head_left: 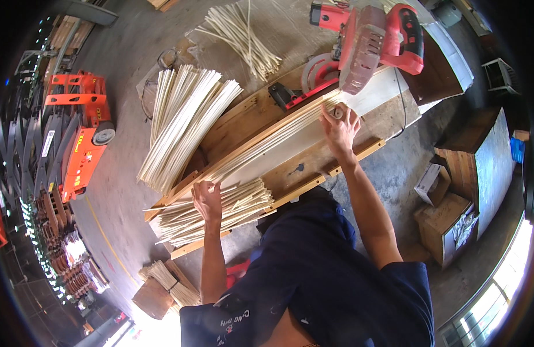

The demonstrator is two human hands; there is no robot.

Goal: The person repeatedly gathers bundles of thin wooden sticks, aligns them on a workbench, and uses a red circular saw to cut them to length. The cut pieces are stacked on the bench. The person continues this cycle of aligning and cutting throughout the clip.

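Observation:
A few thin pale wooden rods (267, 143) lie side by side along the raised wooden fence of a long work board. My left hand (207, 202) is closed around their left end, its fingertips against the fence. Farther right, my right hand (341, 124) pinches the rods close to the saw, thumb and fingers bent over them. Exactly how many rods sit in each hand is hidden. A red miter saw (365, 49) stands just beyond my right hand, its head raised above the board. Below my left hand spreads a loose pile of shorter rods (238, 208).
Beyond the fence lie a big bundle of rods (189, 124) and a smaller one (241, 37). A black cable (403, 110) hangs by the saw. Cardboard boxes (443, 228) stand at right, an orange scissor lift (85, 139) at left, and a tied rod bundle (168, 280) at lower left.

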